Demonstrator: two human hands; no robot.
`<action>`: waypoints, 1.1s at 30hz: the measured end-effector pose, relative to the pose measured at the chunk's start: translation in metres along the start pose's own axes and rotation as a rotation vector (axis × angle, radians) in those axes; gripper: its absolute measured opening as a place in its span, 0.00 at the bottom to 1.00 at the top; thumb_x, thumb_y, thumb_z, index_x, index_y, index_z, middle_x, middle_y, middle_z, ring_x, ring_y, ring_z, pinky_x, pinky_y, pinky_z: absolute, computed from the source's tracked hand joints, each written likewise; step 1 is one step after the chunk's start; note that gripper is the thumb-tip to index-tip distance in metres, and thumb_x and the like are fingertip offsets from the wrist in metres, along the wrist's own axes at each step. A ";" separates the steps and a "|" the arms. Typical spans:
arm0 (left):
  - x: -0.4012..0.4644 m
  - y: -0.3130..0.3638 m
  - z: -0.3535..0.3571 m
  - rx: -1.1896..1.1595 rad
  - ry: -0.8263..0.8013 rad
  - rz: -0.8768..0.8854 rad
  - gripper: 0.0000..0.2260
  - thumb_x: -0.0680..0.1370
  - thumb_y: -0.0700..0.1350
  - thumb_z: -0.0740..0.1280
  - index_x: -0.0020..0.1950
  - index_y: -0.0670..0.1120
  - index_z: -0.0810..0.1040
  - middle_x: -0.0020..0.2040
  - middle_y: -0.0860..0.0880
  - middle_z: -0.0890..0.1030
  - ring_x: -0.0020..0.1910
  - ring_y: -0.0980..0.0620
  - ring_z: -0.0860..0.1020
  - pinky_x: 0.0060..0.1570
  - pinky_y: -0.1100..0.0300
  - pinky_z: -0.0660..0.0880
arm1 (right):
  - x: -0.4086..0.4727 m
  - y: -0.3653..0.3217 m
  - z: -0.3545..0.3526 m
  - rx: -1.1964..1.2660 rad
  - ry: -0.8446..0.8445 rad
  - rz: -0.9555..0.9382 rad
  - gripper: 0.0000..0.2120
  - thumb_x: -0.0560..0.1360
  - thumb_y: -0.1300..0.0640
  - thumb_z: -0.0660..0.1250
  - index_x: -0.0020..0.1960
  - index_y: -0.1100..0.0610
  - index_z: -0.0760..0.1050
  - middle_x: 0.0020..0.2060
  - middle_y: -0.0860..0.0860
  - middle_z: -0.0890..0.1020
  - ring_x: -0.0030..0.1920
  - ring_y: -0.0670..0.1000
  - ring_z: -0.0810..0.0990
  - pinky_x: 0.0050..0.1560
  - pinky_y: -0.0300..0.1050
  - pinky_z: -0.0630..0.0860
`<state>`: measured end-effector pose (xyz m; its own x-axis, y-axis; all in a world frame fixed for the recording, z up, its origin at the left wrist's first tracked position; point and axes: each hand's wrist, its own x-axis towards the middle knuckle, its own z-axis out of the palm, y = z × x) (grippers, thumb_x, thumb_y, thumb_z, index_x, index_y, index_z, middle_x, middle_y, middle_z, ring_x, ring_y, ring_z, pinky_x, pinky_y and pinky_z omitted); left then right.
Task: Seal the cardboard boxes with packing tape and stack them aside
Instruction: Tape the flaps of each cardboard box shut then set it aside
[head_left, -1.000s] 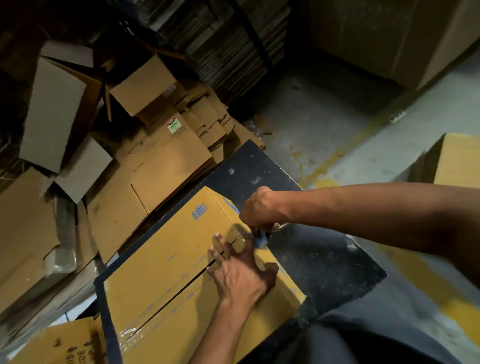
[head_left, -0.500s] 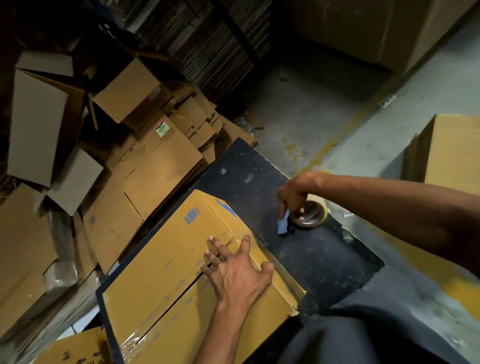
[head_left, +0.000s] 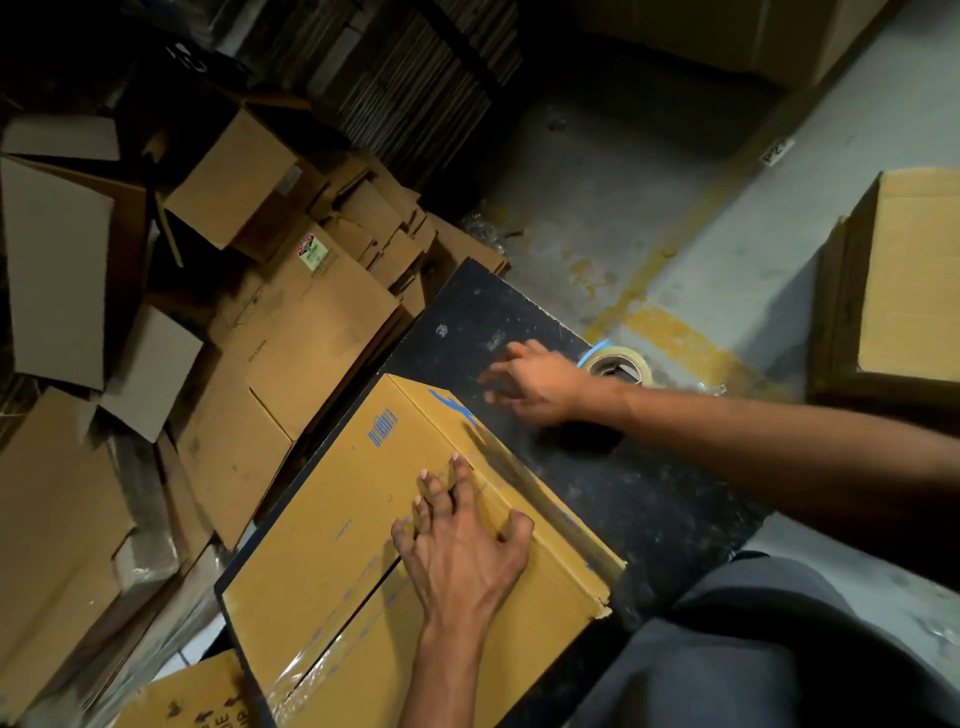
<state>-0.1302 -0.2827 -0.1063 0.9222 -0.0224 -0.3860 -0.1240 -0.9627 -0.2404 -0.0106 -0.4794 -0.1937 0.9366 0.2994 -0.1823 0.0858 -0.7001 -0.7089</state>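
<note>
Left hand (head_left: 462, 545) flat, fingers spread, pressing taped box (head_left: 332, 519) seam. Right hand (head_left: 535, 384) open, empty, above table (head_left: 649, 499); tape roll (head_left: 618, 364) at its 2 o'clock.

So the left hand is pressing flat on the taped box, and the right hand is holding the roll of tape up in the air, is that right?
Not quite. In the head view the right hand holds nothing; its fingers are spread over the black table. The roll of tape lies on the table behind it. The left hand does press flat on the box.
</note>
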 end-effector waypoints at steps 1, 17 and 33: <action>0.001 0.000 0.000 0.003 0.001 0.001 0.44 0.70 0.69 0.43 0.85 0.54 0.45 0.84 0.40 0.53 0.80 0.41 0.63 0.75 0.37 0.56 | 0.003 -0.017 0.014 0.253 0.059 -0.015 0.24 0.83 0.38 0.58 0.73 0.50 0.73 0.64 0.55 0.78 0.66 0.57 0.72 0.68 0.57 0.70; 0.002 -0.004 0.003 -0.040 -0.011 0.015 0.41 0.75 0.64 0.51 0.85 0.55 0.40 0.84 0.40 0.51 0.81 0.40 0.61 0.75 0.38 0.58 | 0.006 -0.032 0.117 0.787 0.168 0.305 0.25 0.85 0.36 0.52 0.69 0.50 0.74 0.61 0.51 0.80 0.63 0.51 0.76 0.68 0.54 0.70; -0.021 -0.059 0.016 -0.609 0.081 0.063 0.35 0.78 0.66 0.52 0.84 0.59 0.52 0.85 0.54 0.54 0.83 0.58 0.49 0.80 0.42 0.54 | -0.055 -0.088 0.076 0.418 0.672 0.076 0.10 0.85 0.54 0.60 0.62 0.48 0.78 0.45 0.46 0.76 0.47 0.50 0.75 0.47 0.50 0.72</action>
<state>-0.1478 -0.2214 -0.0983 0.9477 -0.0818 -0.3084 0.0300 -0.9394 0.3415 -0.0952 -0.3854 -0.1731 0.9506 -0.2881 0.1155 0.0035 -0.3621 -0.9322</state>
